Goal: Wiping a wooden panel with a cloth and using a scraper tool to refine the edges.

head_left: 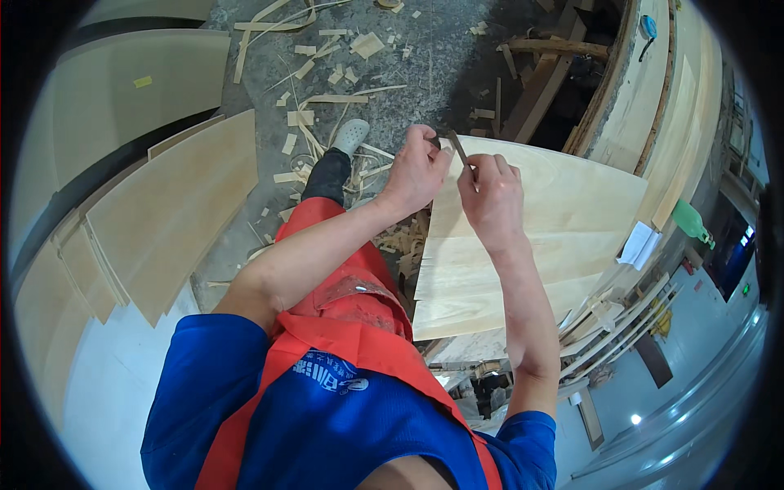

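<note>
A large pale veneer sheet lies to my right, its left edge jagged in places. Over its far left corner both my hands come together. My right hand is closed around a slim, dark, flat tool, whose tip points up and away toward my left fingers; its exact kind does not show. Beside that tip, my left hand has its fingers pinched at the sheet's corner. A small dark piece shows at those fingertips, too small to make out.
Wood scraps and strips litter the grey floor ahead. Thin boards stand at the left. On the right bench are a blue tape-like item, folded white paper and a green bottle. Wooden strips lie lower right.
</note>
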A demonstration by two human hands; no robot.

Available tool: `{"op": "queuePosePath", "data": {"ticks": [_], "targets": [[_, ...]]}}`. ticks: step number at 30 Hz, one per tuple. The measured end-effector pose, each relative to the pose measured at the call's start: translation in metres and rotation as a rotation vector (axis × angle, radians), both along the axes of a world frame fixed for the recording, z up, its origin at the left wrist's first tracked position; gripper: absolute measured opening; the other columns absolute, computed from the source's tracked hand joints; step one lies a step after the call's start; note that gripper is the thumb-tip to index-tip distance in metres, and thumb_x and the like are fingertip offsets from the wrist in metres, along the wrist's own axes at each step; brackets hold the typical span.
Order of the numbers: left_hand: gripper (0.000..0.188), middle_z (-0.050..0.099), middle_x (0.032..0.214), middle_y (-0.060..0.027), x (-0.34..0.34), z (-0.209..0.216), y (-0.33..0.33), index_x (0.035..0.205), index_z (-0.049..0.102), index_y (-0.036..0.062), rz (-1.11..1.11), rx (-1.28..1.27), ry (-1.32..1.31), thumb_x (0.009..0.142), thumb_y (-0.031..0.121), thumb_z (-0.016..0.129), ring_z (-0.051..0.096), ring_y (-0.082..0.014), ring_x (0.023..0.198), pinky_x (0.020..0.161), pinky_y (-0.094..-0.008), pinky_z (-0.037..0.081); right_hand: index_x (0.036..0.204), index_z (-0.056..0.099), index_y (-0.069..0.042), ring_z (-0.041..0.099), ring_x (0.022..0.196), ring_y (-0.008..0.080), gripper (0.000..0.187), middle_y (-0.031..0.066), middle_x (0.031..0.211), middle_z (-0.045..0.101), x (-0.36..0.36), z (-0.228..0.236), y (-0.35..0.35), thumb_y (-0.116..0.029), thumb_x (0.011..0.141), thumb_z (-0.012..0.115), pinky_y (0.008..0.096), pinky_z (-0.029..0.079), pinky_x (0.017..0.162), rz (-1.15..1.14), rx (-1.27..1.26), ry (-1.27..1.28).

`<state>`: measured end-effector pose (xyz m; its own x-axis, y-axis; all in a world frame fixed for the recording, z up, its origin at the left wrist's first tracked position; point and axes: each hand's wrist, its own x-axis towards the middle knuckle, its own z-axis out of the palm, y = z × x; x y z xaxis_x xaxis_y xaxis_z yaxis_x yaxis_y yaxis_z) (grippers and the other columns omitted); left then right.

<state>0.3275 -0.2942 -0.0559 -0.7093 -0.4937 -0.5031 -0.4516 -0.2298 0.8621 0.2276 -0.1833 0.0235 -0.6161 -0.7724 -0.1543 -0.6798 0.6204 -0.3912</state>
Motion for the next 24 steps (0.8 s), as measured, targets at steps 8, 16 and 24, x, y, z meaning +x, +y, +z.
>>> {"op": "queuePosePath", "data": {"ticks": [8, 16, 24], "targets": [[0.05, 0.07, 0.084, -0.0209, 0.009, -0.003, 0.011, 0.131, 0.042, -0.0091, 0.02, -0.021, -0.029, 0.102, 0.024, 0.065, 0.072, -0.0368, 0.081, 0.078, -0.0467, 0.055, 0.096, 0.069, -0.007, 0.065, 0.074, 0.0277, 0.01, 0.0078, 0.079, 0.067, 0.013, -0.004, 0.013, -0.002, 0.088, 0.073, 0.0417, 0.049, 0.079, 0.002, -0.063, 0.026], [0.059, 0.069, 0.084, -0.0196, 0.02, -0.004, 0.021, 0.14, 0.038, -0.0116, 0.067, 0.008, -0.071, 0.103, 0.028, 0.064, 0.07, -0.0354, 0.081, 0.08, -0.0452, 0.055, 0.092, 0.069, -0.007, 0.066, 0.076, 0.0318, 0.009, 0.0096, 0.08, 0.067, 0.026, -0.017, 0.019, -0.002, 0.086, 0.072, 0.0447, 0.05, 0.079, -0.006, -0.151, 0.034], [0.062, 0.069, 0.085, -0.0159, 0.038, -0.004, 0.034, 0.146, 0.038, -0.0094, 0.036, 0.008, -0.039, 0.104, 0.027, 0.064, 0.068, -0.0269, 0.081, 0.08, -0.0405, 0.054, 0.095, 0.069, -0.006, 0.067, 0.073, 0.0269, 0.01, 0.0072, 0.08, 0.069, 0.04, -0.02, 0.027, -0.002, 0.088, 0.074, 0.0407, 0.05, 0.079, -0.013, -0.101, 0.038]]}}
